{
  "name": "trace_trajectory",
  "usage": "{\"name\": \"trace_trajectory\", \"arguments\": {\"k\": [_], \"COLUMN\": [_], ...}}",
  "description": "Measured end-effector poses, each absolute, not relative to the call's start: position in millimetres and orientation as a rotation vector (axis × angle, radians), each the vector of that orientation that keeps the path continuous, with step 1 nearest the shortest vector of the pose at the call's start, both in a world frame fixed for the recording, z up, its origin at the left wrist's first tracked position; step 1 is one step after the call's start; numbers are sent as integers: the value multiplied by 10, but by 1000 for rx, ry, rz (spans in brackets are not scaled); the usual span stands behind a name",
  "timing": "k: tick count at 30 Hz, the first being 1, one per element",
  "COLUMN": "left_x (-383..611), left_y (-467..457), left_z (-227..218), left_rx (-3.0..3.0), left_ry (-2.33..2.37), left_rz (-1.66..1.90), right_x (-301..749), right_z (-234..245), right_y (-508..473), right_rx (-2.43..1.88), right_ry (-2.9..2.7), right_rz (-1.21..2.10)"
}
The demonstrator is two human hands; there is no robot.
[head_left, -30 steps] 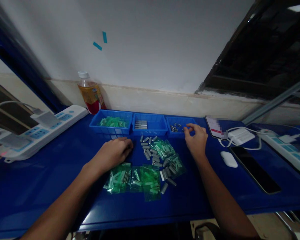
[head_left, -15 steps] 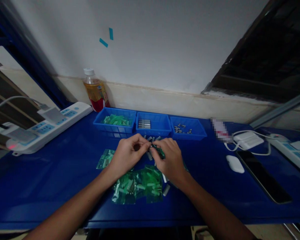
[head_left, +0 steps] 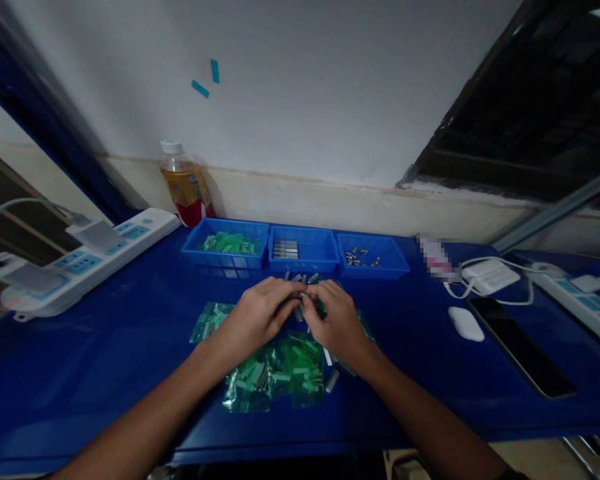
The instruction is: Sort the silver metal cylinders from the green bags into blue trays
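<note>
My left hand (head_left: 260,313) and my right hand (head_left: 337,319) meet over the middle of the table, fingertips pinched together. A small shiny metal piece (head_left: 304,295) shows between them, too small to name. A dark green piece (head_left: 321,307), perhaps plastic, sticks out within my right hand's fingers. Several metal cylinders (head_left: 333,381) lie loose beneath and around the hands. Clear bags of green strips and metal pins (head_left: 253,380) rest nearer me, another bag of green strips (head_left: 307,370) beside them. One more green-filled bag (head_left: 211,321) is partly behind my left wrist.
Along the wall stand three blue bins: one with green strips (head_left: 229,267), one with metal cylinders (head_left: 305,266), one with small screws (head_left: 373,272). A drink bottle (head_left: 186,190) and power strip (head_left: 100,260) are left; a phone (head_left: 523,347) and white case (head_left: 466,324) right.
The view has shifted slightly. My left hand's fingers have rolled over further, with the back of the hand turned more upward; both hands stay together at the small metal piece.
</note>
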State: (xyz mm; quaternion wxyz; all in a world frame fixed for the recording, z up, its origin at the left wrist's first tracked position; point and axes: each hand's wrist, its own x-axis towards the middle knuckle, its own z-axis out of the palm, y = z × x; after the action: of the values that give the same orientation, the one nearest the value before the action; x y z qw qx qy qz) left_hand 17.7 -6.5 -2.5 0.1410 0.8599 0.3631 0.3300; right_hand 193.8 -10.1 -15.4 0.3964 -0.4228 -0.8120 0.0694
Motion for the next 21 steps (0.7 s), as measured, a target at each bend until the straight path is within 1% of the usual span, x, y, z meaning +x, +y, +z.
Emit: {"name": "trace_trajectory", "arguments": {"k": [4, 8, 11, 17, 21], "left_x": [169, 205, 236, 251, 226], "left_y": [-54, -73, -84, -89, -86], "left_z": [-28, 18, 35, 39, 32], "left_rx": [2507, 2391, 2280, 2224, 2262], "left_ry": [1095, 1176, 1233, 1208, 1249], "left_rz": [920, 937, 924, 775, 827], "right_x": [1961, 2018, 2057, 2082, 2086], "right_z": [-169, -210, -213, -126, -111], "right_y": [-82, -69, -75, -101, -94], "right_rx": [-1001, -980, -1005, -995, -1053], "right_ry": [-2105, -2134, -2133, -2223, -2158], "right_rz": [230, 249, 219, 124, 146]}}
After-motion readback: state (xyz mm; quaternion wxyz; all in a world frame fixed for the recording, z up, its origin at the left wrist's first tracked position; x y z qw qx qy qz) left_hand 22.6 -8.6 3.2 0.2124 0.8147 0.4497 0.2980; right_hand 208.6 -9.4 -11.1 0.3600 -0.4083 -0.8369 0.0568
